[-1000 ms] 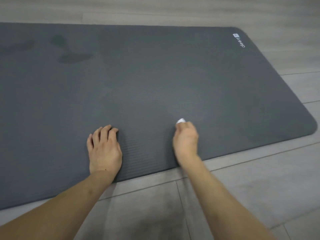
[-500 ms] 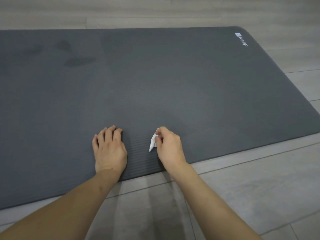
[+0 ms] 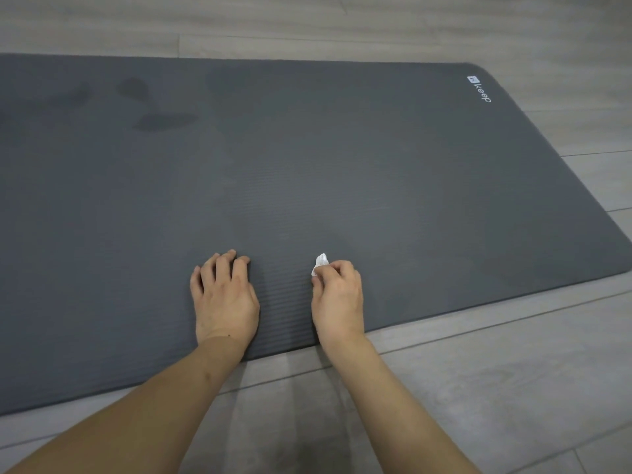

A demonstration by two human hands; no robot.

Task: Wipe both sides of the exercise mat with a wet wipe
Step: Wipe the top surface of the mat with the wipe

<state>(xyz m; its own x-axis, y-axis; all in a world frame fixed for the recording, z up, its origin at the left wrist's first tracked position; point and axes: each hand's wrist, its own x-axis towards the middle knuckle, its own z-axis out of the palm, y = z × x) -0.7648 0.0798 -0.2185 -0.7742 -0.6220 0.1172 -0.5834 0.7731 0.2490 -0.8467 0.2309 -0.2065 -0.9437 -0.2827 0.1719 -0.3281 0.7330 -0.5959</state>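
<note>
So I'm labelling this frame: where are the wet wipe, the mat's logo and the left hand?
wet wipe (image 3: 320,262), head view, white tip sticking out above the right hand.
logo (image 3: 479,89), head view, middle of the white lettering.
left hand (image 3: 224,295), head view, back of the hand.

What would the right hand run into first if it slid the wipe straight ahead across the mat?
Nothing but bare mat, apparently: the right hand holding the wipe points toward the far edge, and only floor lies beyond.
</note>
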